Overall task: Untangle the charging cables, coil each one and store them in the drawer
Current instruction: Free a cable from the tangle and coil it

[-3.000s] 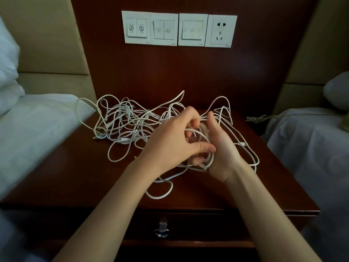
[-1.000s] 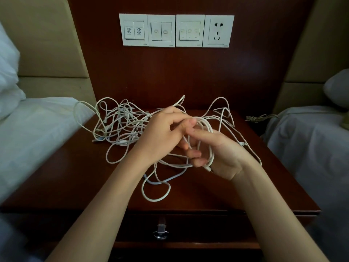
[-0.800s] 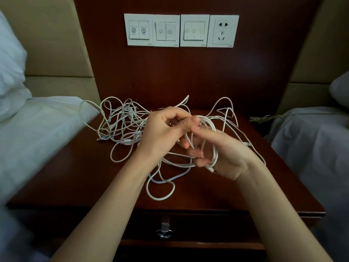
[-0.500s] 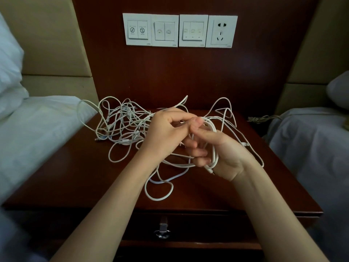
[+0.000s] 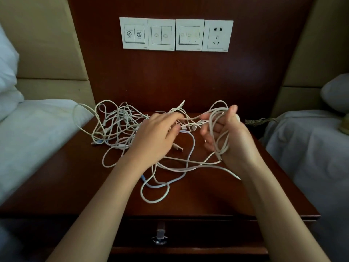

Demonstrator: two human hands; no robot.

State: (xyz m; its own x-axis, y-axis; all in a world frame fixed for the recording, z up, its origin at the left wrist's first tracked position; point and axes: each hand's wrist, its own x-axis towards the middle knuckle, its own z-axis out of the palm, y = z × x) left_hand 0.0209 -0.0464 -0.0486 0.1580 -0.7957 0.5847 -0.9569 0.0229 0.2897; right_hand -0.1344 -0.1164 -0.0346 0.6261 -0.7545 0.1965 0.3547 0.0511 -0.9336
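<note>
My right hand (image 5: 232, 140), at two o'clock, has its grip curled round a coil of white charging cable (image 5: 219, 129), the loops wound over the fingers and the thumb up. My left hand (image 5: 158, 137), at centre, reaches with loosely extended fingers over the tangled white cables (image 5: 117, 127) heaped from ten o'clock across the dark wooden worktop (image 5: 75, 176). Blur hides whether its grip pinches a strand. The drawer (image 5: 188, 235) at six o'clock is closed.

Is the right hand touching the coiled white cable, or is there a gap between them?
Touching. The head view shows the coiled white cable looped around the fingers of the right hand.
</note>
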